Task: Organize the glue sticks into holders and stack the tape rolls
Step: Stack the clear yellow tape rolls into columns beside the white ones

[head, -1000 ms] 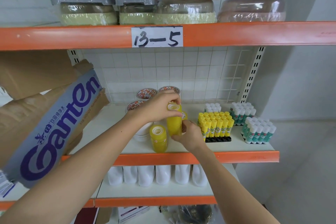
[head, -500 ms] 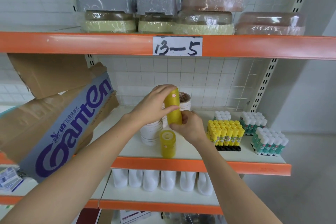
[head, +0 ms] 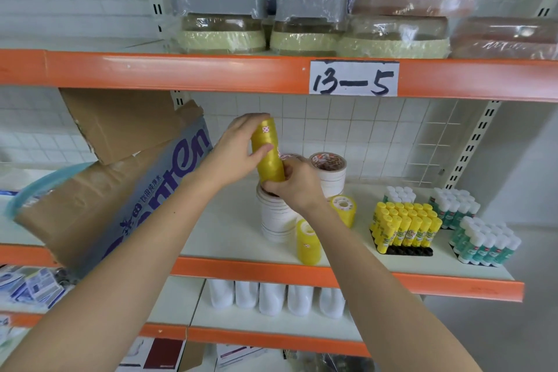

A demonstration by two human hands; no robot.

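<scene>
Head view: a white shelf board (head: 229, 232) edged in orange, backed by white tiled wall and wire grid, carries the work. Both hands clasp an upright yellow tape stack (head: 268, 157) above a white tape pile (head: 276, 217): left hand (head: 238, 151) wraps its upper part, right hand (head: 297, 184) curls around its base. Glue sticks (head: 404, 225) stand in a black holder (head: 406, 251) at right; a cardboard box (head: 99, 190) leans at left.

Translucent yellow tape stack (head: 268, 157) bearing a small pink-and-white sticker, white rolls (head: 276, 216) with thin dark lines, yellow glue sticks (head: 404, 228) in black holder, orange shelf edge (head: 437, 282).
</scene>
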